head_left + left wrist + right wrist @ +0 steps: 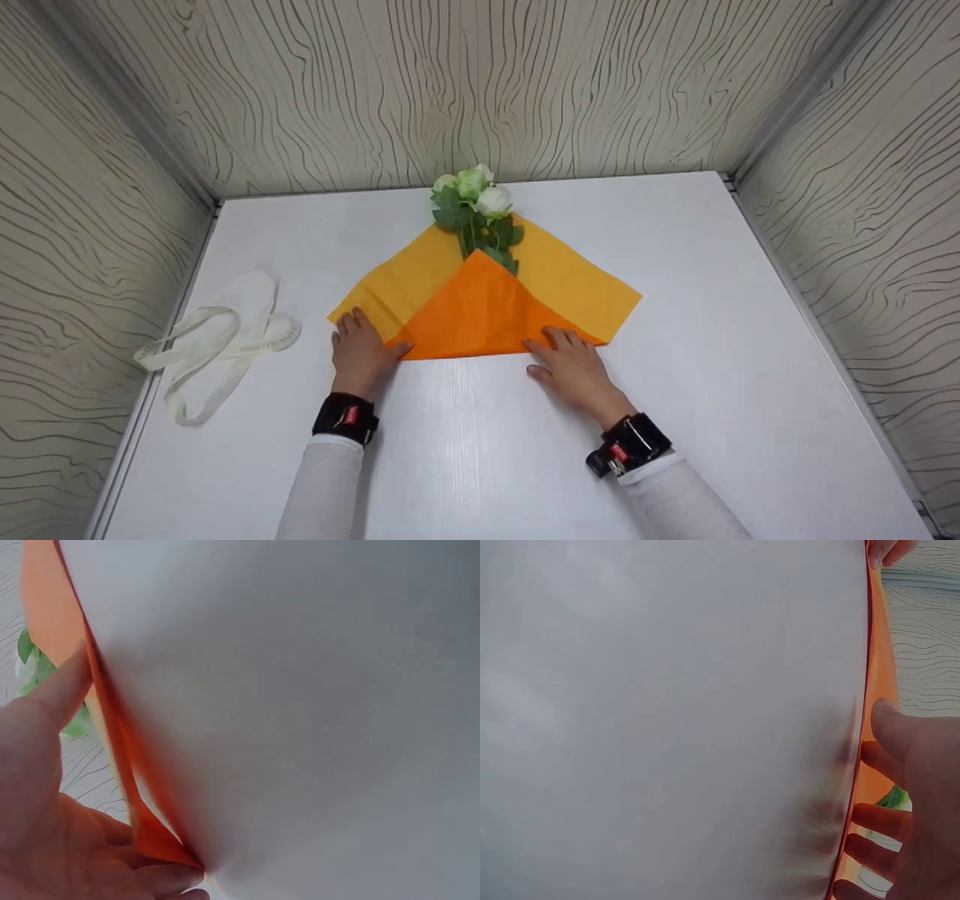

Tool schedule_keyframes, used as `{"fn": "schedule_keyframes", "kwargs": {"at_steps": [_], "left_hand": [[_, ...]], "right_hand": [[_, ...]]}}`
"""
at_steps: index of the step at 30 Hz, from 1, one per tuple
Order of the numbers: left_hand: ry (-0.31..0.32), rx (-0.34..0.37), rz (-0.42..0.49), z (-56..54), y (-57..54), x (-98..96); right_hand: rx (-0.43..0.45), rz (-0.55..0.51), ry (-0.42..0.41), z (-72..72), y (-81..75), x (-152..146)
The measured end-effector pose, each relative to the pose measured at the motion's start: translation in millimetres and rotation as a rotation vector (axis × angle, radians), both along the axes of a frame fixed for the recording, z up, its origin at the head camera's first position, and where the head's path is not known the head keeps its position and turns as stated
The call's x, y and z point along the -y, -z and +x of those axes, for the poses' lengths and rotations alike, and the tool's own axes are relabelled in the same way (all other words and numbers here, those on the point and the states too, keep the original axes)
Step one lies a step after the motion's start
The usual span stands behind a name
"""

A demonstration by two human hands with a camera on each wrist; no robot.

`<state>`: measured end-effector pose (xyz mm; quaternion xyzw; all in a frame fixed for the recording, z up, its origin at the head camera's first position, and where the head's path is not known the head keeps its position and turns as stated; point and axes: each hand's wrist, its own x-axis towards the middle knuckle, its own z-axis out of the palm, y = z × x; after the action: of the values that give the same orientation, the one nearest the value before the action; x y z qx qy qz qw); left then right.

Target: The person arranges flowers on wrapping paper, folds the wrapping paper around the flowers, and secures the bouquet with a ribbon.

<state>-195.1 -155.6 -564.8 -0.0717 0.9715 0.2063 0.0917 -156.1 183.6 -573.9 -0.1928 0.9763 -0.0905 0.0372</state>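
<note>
A sheet of wrapping paper (570, 277), yellow with an orange side, lies on the table with its lower part folded up into an orange triangle. White-green artificial roses (472, 184) with leafy stems lie on it, their lower stems hidden under the fold. My left hand (363, 352) rests on the sheet's left corner, thumb touching the folded edge. On the right part of the fold, my right hand (574, 367) lies with fingers spread, touching the paper near its lower edge. Both wrist views show the fingers (71, 682) (885, 821) along the orange edge.
A cream ribbon (202, 397) with printed lettering lies in loose loops on the left of the white table (750, 420), its roll (283, 330) beside it. Wood-patterned panels (480, 82) stand behind the table and on both sides.
</note>
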Motion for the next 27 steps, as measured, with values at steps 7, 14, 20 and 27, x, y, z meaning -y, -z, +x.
{"fn": "schedule_keyframes", "kwargs": {"at_steps": [7,14,20,27], "left_hand": [[0.031,-0.046,-0.031,1.9,-3.0,-0.5],[0.058,-0.178,-0.037,8.1,-2.2,-1.9],[-0.018,-0.23,0.136,11.1,-4.4,-3.1],[-0.202,-0.355,0.509,7.1,-9.4,-3.9]], "right_hand": [[0.011,-0.007,0.005,0.4,0.1,0.5],[-0.008,0.009,0.0,0.9,1.8,0.0],[-0.013,0.003,-0.004,1.3,2.4,0.2],[-0.015,-0.002,-0.007,0.7,3.0,-0.3]]}}
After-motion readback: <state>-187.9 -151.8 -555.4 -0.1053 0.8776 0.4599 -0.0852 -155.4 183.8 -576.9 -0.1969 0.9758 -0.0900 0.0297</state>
